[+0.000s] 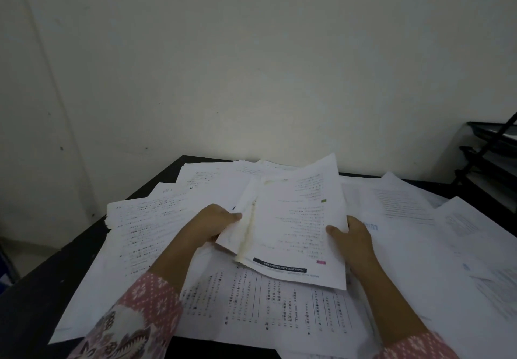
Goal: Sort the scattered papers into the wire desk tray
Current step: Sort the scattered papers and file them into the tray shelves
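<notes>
We've got a sheaf (293, 227) gripped by both left hand (215, 224) and right hand (351, 235); next it probably goes right, into the tray (486, 146).

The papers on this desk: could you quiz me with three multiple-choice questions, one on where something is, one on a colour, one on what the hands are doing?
1. Where does the wire tray stand?
A. at the far right edge of the view
B. at the near left corner of the desk
C. under the held papers

2. What colour is the desk where it shows between the sheets?
A. white
B. black
C. green

3. How is the bundle of papers held?
A. lying flat, untouched
B. pinched by one hand only
C. gripped by both hands, one at each side

Answers:
1. A, its dark frame shows at the right edge, beyond the loose sheets.
2. B, the bare surface at the left is black.
3. C, the left hand and the right hand each hold a side, thumbs on top.
</notes>
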